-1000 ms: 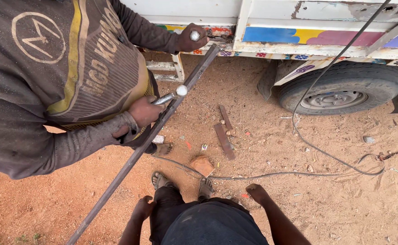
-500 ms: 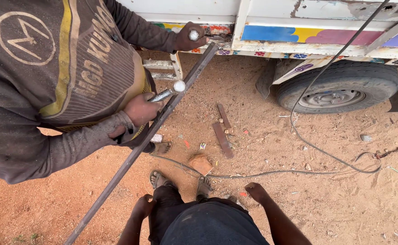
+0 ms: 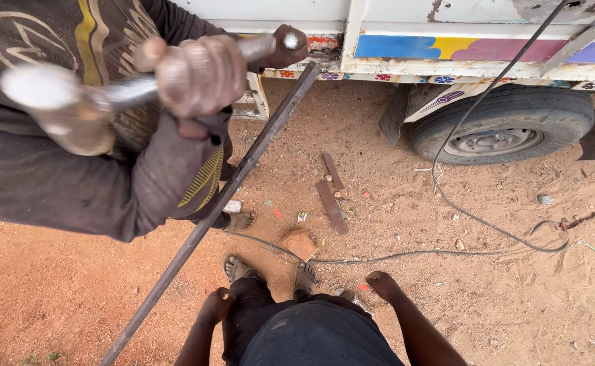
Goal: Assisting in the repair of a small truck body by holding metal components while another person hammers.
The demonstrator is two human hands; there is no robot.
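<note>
**Long steel bar leaning against the truck, both hands down**

Plainly, the person's own hands hang at their sides over red, sandy ground [image 3: 73, 285]. The left hand [image 3: 216, 303] shows only its back, so it cannot be told whether the fingers are closed. The right hand [image 3: 381, 283] is loosely curled and grips nothing.

Nearest the left hand is a long steel bar [image 3: 229, 193]. It runs on a slant from the lower left up to the edge of the painted truck body [image 3: 406, 27]. It is dark, narrow and straight, with a dull, rusty surface.

The bar looks stiff and fairly heavy for its thickness, and likely to swing at the far end if held near one tip. A hold near the middle, with the hands spread apart, would probably steady it best. The rough surface should not slip, though it may be gritty.

A co-worker in a worn grey-brown shirt stands just beside the bar. One of that person's hands [image 3: 199, 74] grips a hammer [image 3: 46, 102], held high and blurred. The other hand [image 3: 285, 46] is closed by the bar's upper end.

Two flat rusty metal strips [image 3: 330, 207], a reddish stone [image 3: 299, 244] and a thin cable [image 3: 406, 256] lie on the sand. A dusty wheel [image 3: 501, 129] stands behind them.
</note>
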